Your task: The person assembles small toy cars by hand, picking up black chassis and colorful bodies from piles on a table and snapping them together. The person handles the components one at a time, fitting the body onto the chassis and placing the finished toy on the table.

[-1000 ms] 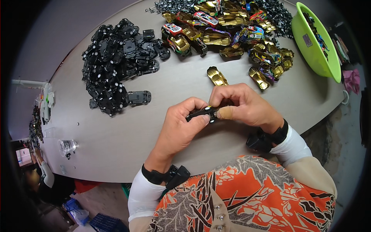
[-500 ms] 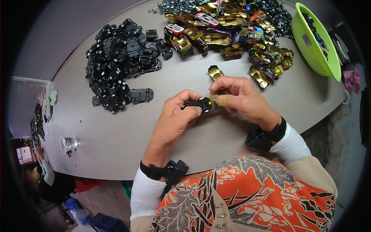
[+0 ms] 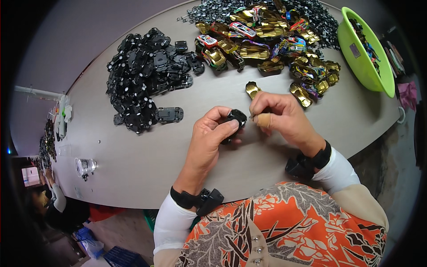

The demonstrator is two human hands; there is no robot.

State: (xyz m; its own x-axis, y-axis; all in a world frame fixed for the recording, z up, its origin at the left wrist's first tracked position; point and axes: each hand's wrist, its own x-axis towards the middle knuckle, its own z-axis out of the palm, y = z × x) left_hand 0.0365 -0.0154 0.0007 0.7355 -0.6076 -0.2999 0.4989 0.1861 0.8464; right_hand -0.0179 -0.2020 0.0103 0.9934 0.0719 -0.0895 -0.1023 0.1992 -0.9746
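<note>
My left hand (image 3: pixel 208 138) is closed round a small black toy car base (image 3: pixel 237 116), thumb on top and fingers beneath. Close to its right side, my right hand (image 3: pixel 284 116) has thumb and fingertips pinched together; whatever sits between them is too small to make out. Tan tape wraps one finger of that hand. Just beyond the right fingers lies a gold toy car body (image 3: pixel 252 89), and another gold car body (image 3: pixel 301 95) rests farther right. A lone black car base (image 3: pixel 170 114) lies flat to the left of my hands.
A heap of black car bases (image 3: pixel 142 73) covers the left. Gold and coloured car bodies (image 3: pixel 255 50) are piled at the back, before many small wheel parts (image 3: pixel 324 22). A green basin (image 3: pixel 386 73) stands right. A clear cup (image 3: pixel 84 166) and another person's arm (image 3: pixel 58 198) are far left.
The car base in my left hand has been turned more upright, and its yellow patch no longer shows. My right hand remains pinched beside it. The whole view has shifted slightly.
</note>
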